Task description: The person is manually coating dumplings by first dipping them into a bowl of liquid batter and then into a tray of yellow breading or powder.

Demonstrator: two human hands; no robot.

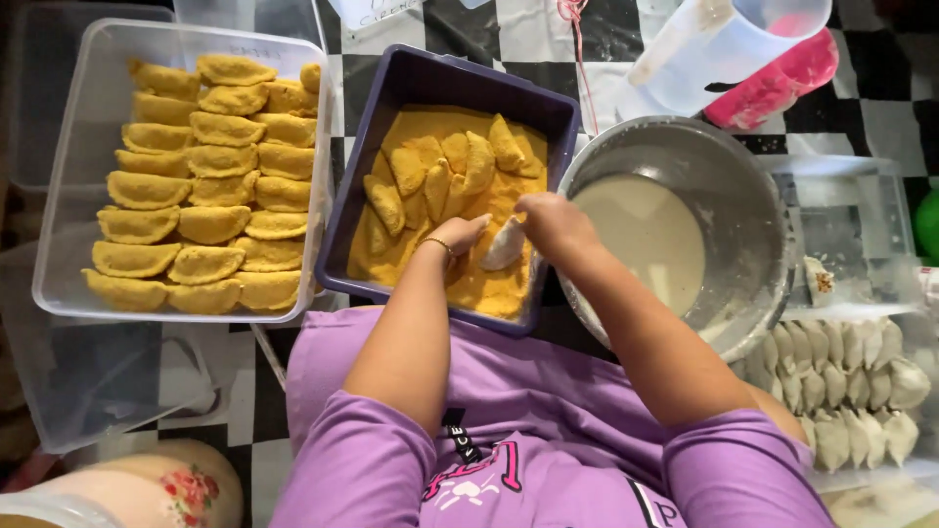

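Note:
My left hand (460, 235) and my right hand (550, 221) meet over a dark purple tray (423, 76) filled with yellow breadcrumbs. Between them lies a pale, wet half-moon pastry (506, 245); my right hand's fingers pinch its upper end and my left hand's fingertips touch its side. Several crumb-coated pastries (437, 176) lie in the crumbs at the tray's back. A thin bracelet circles my left wrist.
A clear box (59, 196) at left holds rows of coated yellow pastries. A metal bowl (724, 166) of pale batter stands at right. Uncoated white pastries (841, 376) fill a clear container at lower right. A tipped plastic jug (714, 49) lies at the back.

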